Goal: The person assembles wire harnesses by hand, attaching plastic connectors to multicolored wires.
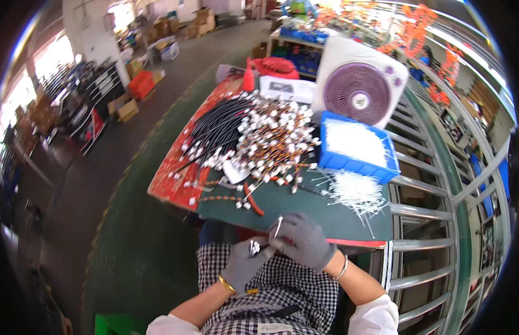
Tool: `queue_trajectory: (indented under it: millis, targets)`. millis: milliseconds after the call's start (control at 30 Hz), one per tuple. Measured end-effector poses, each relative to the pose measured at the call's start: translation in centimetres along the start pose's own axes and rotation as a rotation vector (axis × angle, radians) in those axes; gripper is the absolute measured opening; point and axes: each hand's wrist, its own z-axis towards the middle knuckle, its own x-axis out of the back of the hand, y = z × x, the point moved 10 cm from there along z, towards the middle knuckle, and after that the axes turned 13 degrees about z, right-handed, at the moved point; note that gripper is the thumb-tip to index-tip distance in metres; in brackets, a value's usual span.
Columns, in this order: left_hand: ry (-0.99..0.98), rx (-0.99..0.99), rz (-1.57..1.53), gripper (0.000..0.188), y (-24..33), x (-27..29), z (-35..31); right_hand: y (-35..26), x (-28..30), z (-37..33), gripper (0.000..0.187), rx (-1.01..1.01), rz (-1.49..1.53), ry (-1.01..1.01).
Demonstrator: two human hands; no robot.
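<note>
Both my hands wear grey gloves and meet over my lap at the front edge of the table. Wrapped round a black cable, my left hand (244,267) has white connectors (254,246) showing at its fingers. My right hand (305,241) pinches a thin white cable tie (279,227) close beside it; the fingers partly hide where tie and cable meet. Ahead lie a bundle of black cables (219,124) and a heap of multicoloured wires with white connectors (279,137). Loose white cable ties (355,195) spread at the right, below a blue bin (354,163) filled with more.
A white box fan (393,56) stands behind the bin. The table has a green mat (332,224) and a red left side (165,181). A curved orange strip (253,201) lies on the mat. Along the right runs a roller conveyor (424,245); cartons (124,108) stand on the floor left.
</note>
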Motion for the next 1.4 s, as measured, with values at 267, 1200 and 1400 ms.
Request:
queue_trajectory:
  millis: [267, 1200, 1400]
  targets:
    - [0.329, -0.064, 0.188, 0.017, 1.3, 9.5, -1.8, -0.1, -6.9, 7.0, 0.020, 0.024, 0.324, -0.161]
    - [-0.161, 0.268, -0.877, 0.030, 0.1, 4.9, -1.8, -6.6, -3.2, 4.4, 0.025, 0.372, -0.180, 0.170]
    - [-0.202, 0.398, -0.810, 0.027, -0.1, 1.1, -1.8, -4.0, -2.9, 1.1, 0.023, 0.327, -0.241, 0.163]
